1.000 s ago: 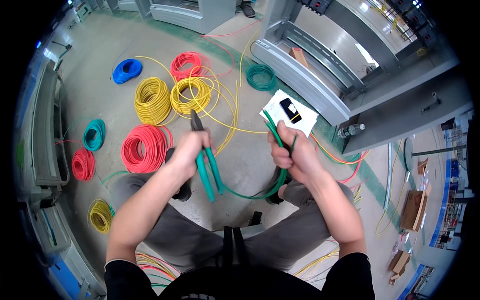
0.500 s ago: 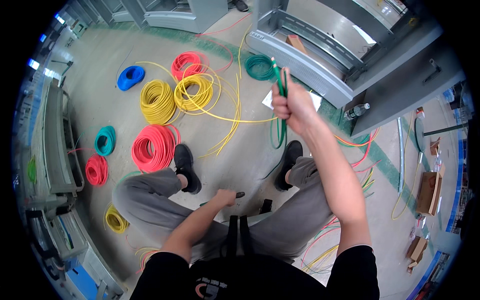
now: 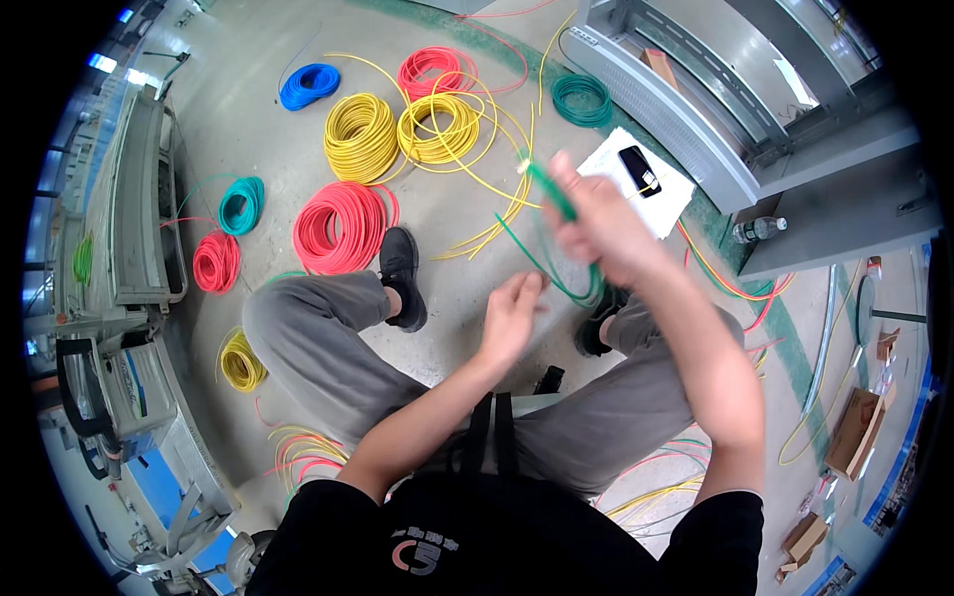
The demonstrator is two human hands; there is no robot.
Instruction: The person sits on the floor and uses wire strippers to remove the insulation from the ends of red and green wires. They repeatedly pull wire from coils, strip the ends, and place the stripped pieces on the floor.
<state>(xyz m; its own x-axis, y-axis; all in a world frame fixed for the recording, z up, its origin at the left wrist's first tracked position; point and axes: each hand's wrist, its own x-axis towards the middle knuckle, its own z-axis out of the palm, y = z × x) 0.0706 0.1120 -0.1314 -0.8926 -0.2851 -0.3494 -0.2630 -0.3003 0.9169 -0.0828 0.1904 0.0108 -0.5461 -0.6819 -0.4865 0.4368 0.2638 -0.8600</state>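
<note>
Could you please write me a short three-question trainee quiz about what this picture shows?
1. True or false: the right hand holds a green wire.
2. Which coil lies nearest the left shoe? A. blue coil B. red coil C. teal coil
3. What lies on the white sheet?

Key: 1. True. 2. B. 3. A black phone.

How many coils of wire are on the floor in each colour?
Red coils of wire: 3
Yellow coils of wire: 3
Teal-green coils of wire: 2
Blue coil of wire: 1
Total: 9 coils. The loose green wire in the right hand is not counted.
</note>
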